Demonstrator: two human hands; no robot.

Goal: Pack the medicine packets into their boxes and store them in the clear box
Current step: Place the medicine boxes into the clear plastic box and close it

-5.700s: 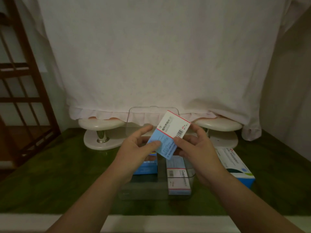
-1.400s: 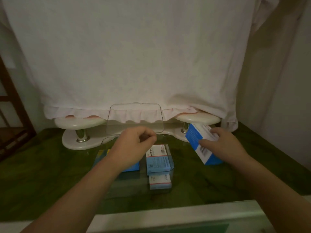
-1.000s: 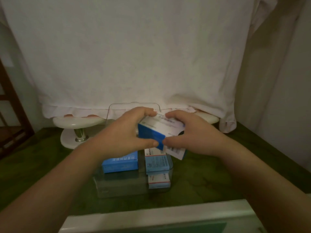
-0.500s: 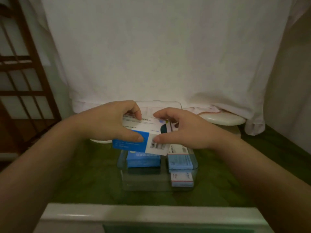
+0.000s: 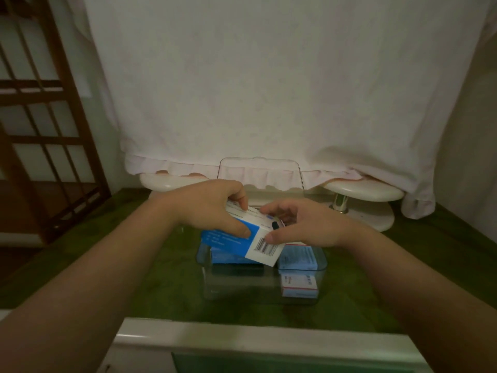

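Gripping the blue-and-white cardboard medicine box at either end, left hand and right hand curl round it; its long axis runs hand to hand, with the clear plastic box directly beneath both.
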